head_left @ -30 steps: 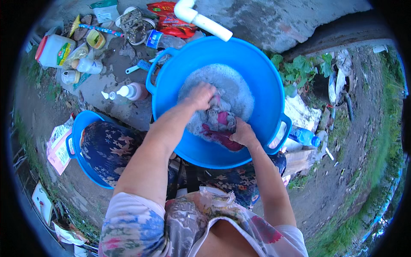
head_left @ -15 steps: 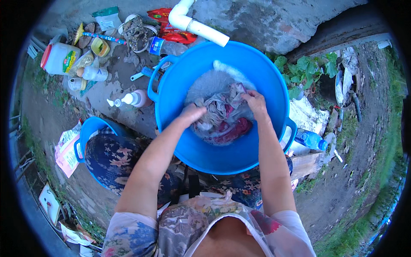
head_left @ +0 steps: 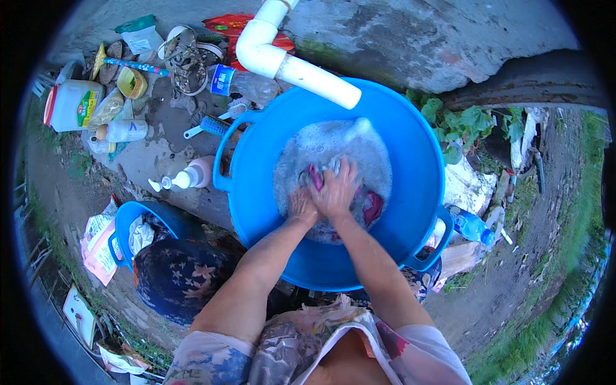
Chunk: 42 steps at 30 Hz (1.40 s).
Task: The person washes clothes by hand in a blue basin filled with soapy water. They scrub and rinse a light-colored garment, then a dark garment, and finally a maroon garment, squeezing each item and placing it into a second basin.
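Note:
A big blue tub point(head_left: 410, 141) stands before me with foamy grey water point(head_left: 372, 144) inside. Both my hands are low in it, side by side and touching at the wrists. My right hand point(head_left: 336, 192) presses on wet cloth, its fingers stretched forward and apart. Beside its thumb a purple-pink fold of the cloth point(head_left: 315, 176) sticks up. Close on its left, my left hand point(head_left: 303, 205) is down at the water, its fingers mostly hidden. A dark red piece of cloth point(head_left: 373, 208) shows in the water to the right of my hands.
A white pipe point(head_left: 314, 78) juts over the tub's far rim. At left are a pump bottle point(head_left: 196, 173), a blue brush point(head_left: 213, 125), a white jug point(head_left: 74, 104) and a smaller blue bucket point(head_left: 122, 224) holding cloth. A water bottle point(head_left: 471, 226) lies by the right handle.
My hands have come together from either side of the lifted grey cloth and pushed down into the water. Most of the cloth is now beneath them. The view has shifted slightly.

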Motion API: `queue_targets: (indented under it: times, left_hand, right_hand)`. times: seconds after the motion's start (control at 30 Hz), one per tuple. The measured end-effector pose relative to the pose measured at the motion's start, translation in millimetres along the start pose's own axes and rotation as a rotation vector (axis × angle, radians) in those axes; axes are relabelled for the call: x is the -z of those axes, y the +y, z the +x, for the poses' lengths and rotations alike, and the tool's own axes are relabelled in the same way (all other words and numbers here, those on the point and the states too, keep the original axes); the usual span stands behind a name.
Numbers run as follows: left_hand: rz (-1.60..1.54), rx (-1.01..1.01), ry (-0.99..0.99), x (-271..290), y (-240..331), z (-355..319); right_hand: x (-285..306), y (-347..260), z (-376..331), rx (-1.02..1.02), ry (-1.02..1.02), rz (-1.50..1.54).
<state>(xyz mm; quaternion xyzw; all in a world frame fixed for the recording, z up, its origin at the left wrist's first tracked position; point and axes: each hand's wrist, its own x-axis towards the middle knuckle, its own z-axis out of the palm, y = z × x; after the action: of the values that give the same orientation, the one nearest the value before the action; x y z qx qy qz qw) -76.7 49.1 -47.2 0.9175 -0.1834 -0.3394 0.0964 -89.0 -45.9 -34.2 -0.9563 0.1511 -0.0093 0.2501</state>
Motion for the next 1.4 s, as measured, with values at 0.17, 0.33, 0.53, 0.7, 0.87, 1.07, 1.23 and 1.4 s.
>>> queue_targets:
  times: [0.17, 0.33, 0.53, 0.7, 0.87, 1.07, 1.23, 1.4]
  left_hand:
    - [-0.048, 0.05, -0.012, 28.8, 24.4, -7.7]
    - [-0.253, 0.131, -0.209, 24.2, 9.3, -3.8]
    - [0.002, -0.009, 0.006, -17.4, -3.7, -1.6]
    - [0.058, 0.069, -0.041, 13.1, 16.5, -3.6]
    - [-0.03, 0.03, -0.168, 22.2, 27.4, 2.0]
    - [0.42, -0.081, 0.43, -78.6, -29.7, 3.9]
    - [-0.024, 0.017, -0.005, 11.1, 13.6, -7.6]
    - [-0.059, -0.131, 0.008, 34.2, 10.2, 3.2]
  right_hand:
    - [-3.2, 41.8, 90.8, -0.086, -0.264, -0.157]
    - [31.9, 49.4, 61.4, -0.447, 0.02, 0.961]
    - [28.8, -2.1, -7.5, 0.091, 0.064, 0.095]
    - [9.4, -2.4, 68.7, -0.118, -0.085, 0.0]
    - [-2.6, 62.3, 89.8, -0.504, -0.199, 0.581]
    - [38.9, 0.0, -14.0, 0.06, -0.16, 0.094]
    - [2.4, 30.5, 36.6, 0.077, -0.06, 0.04]
    - [7.7, 80.1, 66.4, -0.495, 0.026, 0.498]
